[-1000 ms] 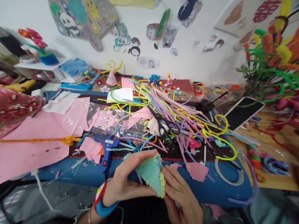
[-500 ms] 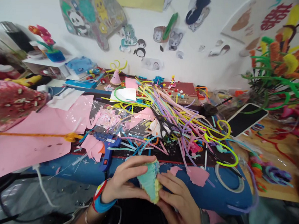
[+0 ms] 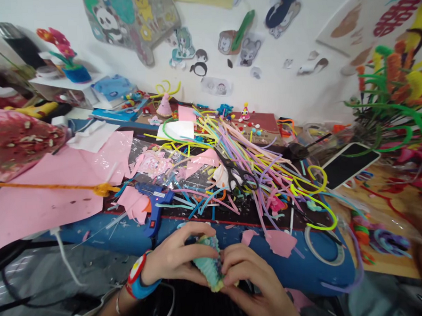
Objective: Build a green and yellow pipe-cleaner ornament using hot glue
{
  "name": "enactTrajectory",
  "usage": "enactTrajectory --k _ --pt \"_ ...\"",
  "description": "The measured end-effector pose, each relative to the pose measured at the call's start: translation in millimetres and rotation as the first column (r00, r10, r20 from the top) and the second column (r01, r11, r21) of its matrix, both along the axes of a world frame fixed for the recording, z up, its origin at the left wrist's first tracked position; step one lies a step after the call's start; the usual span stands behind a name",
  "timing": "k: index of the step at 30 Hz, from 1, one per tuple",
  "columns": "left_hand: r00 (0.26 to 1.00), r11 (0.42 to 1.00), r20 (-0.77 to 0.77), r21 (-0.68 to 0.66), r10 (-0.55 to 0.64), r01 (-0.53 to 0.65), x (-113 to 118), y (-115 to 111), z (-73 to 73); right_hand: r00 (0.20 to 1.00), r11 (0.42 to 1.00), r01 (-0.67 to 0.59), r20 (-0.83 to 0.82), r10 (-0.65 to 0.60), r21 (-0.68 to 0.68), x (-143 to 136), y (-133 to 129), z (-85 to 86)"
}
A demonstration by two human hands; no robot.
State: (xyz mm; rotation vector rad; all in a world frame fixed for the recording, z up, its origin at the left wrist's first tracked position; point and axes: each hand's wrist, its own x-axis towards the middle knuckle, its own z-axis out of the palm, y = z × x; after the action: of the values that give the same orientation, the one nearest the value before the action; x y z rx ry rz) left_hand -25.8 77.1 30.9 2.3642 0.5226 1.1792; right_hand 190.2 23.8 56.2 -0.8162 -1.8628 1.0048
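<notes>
Between my hands is a fuzzy teal piece point(image 3: 208, 267) with yellow and purple at its edge, seemingly made of pipe cleaners. My left hand point(image 3: 175, 254) grips it from the left, fingers over the top and thumb below. On the other side, the fingers of my right hand point(image 3: 250, 274) are pinched together at its right edge; whether a small part is between them is hidden. A blue glue gun point(image 3: 157, 205) lies on the table just beyond my left hand. Farther off, black scissors point(image 3: 238, 174) rest among loose pipe cleaners point(image 3: 227, 138).
Pink sheets point(image 3: 57, 199) cover the table's left side. Toward the right are pink scraps point(image 3: 281, 243), a tape roll point(image 3: 309, 247) and a phone point(image 3: 353, 164). A bunch of pipe-cleaner flowers point(image 3: 394, 77) stands at the far right. A white cable point(image 3: 66, 260) hangs off the front edge.
The piece has turned and tilted in my hands, showing more ridged teal and less yellow. My right fingers have curled into a pinch at its edge. The view has shifted slightly.
</notes>
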Motion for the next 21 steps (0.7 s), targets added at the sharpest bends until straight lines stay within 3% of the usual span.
enactTrajectory --k 5,9,14,21 --pt "0.999 0.999 0.004 0.003 0.043 -0.043 -2.6 -1.1 -3.2 0.992 0.997 0.025 -0.124 -0.034 -0.068 3.6 -4.8 -7.9" --pt "0.994 0.995 0.034 -0.001 0.099 -0.099 -3.0 -2.1 -10.0 0.914 0.965 0.052 -0.378 -0.15 -0.256 11.1 -9.3 -15.8" --pt "0.976 0.975 0.039 -0.07 0.215 -0.212 6.4 -8.2 -13.0 0.848 0.855 -0.117 -0.498 -0.179 -0.505 0.8 -5.6 -29.5" --pt "0.957 0.948 -0.105 -0.142 0.272 -0.285 15.7 -18.0 -7.1 0.651 0.783 -0.278 -0.708 -0.273 -0.557 -17.6 -0.1 -43.5"
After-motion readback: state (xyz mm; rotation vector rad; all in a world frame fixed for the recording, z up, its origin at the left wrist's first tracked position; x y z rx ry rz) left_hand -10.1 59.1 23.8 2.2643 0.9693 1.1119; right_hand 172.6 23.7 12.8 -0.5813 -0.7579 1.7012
